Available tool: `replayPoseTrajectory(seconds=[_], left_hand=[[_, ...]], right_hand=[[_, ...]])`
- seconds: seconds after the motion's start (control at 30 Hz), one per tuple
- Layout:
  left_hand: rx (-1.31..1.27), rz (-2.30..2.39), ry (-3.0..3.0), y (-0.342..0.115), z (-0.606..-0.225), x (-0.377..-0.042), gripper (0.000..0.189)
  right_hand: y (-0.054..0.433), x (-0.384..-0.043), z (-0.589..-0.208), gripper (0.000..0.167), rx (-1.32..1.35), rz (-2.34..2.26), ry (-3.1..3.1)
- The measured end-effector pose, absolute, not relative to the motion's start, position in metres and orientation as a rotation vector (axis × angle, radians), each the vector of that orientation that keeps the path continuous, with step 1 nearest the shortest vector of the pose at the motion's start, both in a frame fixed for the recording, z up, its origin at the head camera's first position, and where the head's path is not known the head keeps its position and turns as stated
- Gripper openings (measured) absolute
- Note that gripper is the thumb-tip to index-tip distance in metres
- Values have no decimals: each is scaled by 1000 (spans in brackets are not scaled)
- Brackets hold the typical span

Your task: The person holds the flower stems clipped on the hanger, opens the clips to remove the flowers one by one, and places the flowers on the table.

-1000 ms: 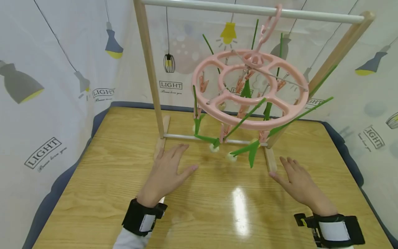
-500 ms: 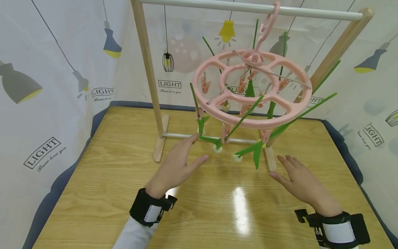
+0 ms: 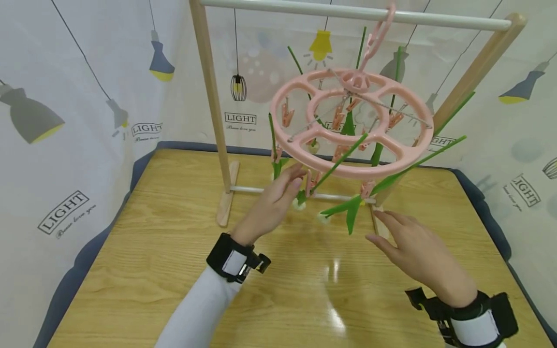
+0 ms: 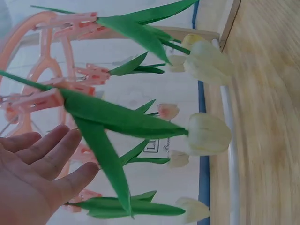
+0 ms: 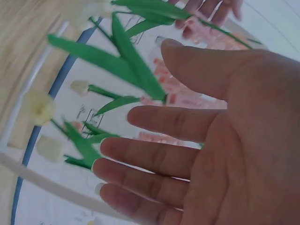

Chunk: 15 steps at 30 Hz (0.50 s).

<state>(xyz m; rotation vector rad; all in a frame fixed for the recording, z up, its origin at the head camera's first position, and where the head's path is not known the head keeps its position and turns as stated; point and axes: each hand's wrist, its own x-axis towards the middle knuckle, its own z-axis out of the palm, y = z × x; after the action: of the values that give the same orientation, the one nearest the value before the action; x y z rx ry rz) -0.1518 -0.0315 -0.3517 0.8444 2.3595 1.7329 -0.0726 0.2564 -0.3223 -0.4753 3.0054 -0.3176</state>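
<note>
A person's bare left hand is hovering close beside a small pink plastic clothes peg at the near edge of a round pink plastic hanger. Its fingers are extending, nearly straight, with the thumb lying apart from them in the left wrist view; whether a fingertip is touching the peg or a leaf, the pictures are not letting one tell. The bare right hand is hanging in the air by the frame's right foot, palm turned inward, fingers straight and slightly parted, thumb standing away, gripping nothing. It is pointing toward an artificial white tulip with broad green leaves.

The hanger is dangling by its pink hook from a white top rail, which two pale wooden posts are supporting. Several pegs are clasping artificial tulips by their green stems, blooms facing down; one bloom with a pinkish tint is showing farther back. A white lower bar is running between the posts above a wood-grain table. Black straps are wrapping both wrists, and a white sheet printed with lamps is covering the background.
</note>
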Motion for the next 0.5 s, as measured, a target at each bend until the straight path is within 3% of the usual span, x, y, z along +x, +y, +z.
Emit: replayPoseTrajectory(seconds=[0.5], left_hand=[[872,1984,2108,2,-351,-166,46]], right_hand=[[217,-80,-305,43,-821,-470,3263]])
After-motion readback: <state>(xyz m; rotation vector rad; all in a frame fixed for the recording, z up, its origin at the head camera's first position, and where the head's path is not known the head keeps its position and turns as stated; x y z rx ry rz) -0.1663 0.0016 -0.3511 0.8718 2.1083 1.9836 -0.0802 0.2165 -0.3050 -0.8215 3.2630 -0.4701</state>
